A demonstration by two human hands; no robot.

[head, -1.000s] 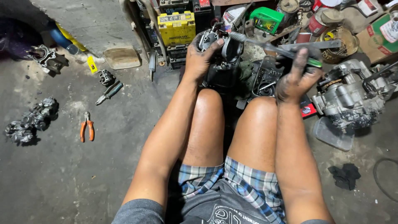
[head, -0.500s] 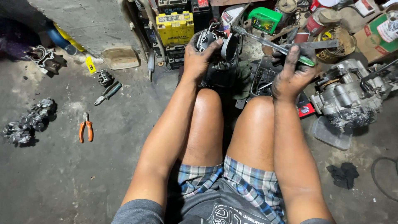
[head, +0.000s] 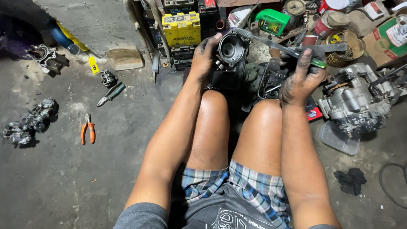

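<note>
Grey engine block (head: 354, 101) set on the floor at right, yellow battery (head: 181, 28) stood behind, round-throated carburettor (head: 229, 53) gripped by the left hand (head: 203, 57) above the knees, flat metal tool (head: 292, 48) clasped in the grimy right hand (head: 302, 76), orange-handled pliers (head: 87, 132) laid well apart at left.

Ahead: our carburetor (head: 229, 51) sits before the battery (head: 181, 28).
Left: our pliers (head: 88, 132) lie on the floor (head: 63, 178).
Right: our engine (head: 354, 99).

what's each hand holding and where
Left hand grips the carburetor by its side. Right hand holds a long tool by its handle end.
</note>
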